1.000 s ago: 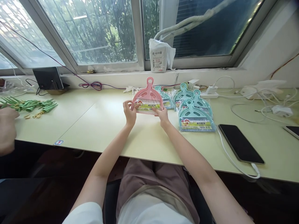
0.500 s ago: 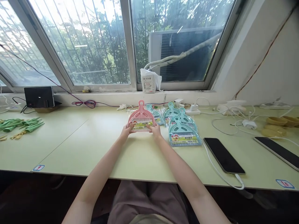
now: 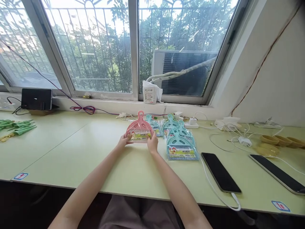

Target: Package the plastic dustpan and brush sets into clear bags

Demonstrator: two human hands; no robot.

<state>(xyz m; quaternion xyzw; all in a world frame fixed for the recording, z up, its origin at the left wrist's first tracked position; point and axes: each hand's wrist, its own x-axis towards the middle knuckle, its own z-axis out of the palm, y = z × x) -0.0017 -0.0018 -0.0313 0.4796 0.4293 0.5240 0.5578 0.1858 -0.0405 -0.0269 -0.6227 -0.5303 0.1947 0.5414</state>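
Note:
A pink dustpan set [image 3: 140, 128] in clear wrapping, with a brush and a printed label, is held between both hands, its handle pointing toward the window. My left hand [image 3: 124, 140] grips its lower left corner. On its lower right corner, my right hand [image 3: 152, 141] is closed with the thumb on top. Several wrapped teal dustpan sets lie overlapping to the right, the nearest teal set [image 3: 181, 148] in front. Another teal set [image 3: 156, 127] lies just behind the pink one, partly hidden.
Two dark phones [image 3: 220, 171] [image 3: 277, 173] and white cables lie at the right. Yellow bowls [image 3: 269, 139] stand at the far right. Green pieces [image 3: 23, 127] lie far left, with a black screen [image 3: 37, 99] behind. A white package [image 3: 150, 93] rests on the sill.
The view has shifted, so the table and its objects appear lower and further left. Both hands still hold the pink set; my right hand's fingers have shifted slightly at its corner.

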